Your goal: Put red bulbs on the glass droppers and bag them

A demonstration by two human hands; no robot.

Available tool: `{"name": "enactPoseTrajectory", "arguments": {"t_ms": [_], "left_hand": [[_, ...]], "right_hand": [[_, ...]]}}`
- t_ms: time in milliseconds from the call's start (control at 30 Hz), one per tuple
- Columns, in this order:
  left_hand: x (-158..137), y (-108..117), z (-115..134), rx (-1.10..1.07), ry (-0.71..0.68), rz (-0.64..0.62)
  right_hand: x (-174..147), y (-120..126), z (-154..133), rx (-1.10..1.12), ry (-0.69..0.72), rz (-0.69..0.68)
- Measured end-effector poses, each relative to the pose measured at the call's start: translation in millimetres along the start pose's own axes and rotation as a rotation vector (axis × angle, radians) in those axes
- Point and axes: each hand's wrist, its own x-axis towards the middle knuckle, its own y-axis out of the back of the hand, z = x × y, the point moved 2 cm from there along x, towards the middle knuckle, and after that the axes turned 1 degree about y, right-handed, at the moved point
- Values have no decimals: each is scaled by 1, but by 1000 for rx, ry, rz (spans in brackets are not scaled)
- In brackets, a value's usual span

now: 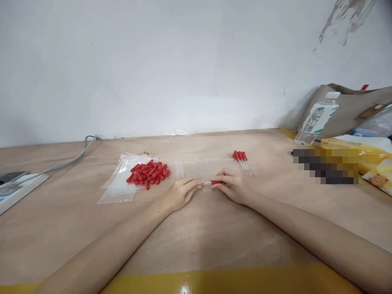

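Between my two hands a clear glass dropper tube (207, 183) lies level, low over the table. The fingers of my left hand (183, 192) pinch its left part. My right hand (234, 185) is closed on a red rubber bulb (217, 182) at the tube's right end; how far the tube sits inside the bulb is hidden. Just behind my hands runs a row of clear glass tubes (199, 166) side by side. A heap of red rubber bulbs (150, 171) lies to the left, and several droppers with red bulbs (240, 156) lie at the row's right end.
Clear plastic bags (118, 192) lie under and beside the bulb heap. A grey cable (72, 160) and a white power strip (24, 192) are at the left. On the right stand a water bottle (317, 120), a grey bag (346, 110) and a yellow packet (373, 155).
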Motion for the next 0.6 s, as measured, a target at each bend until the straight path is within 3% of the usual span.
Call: {"name": "enactPoseTrajectory", "arguments": {"t_ms": [267,600], "left_hand": [[1,4,2,-35,107,26],[3,7,3,-24,103,11]], "right_hand": [[-1,4,10,96,-136,-30],[1,4,-2,-79,50,-60]]}}
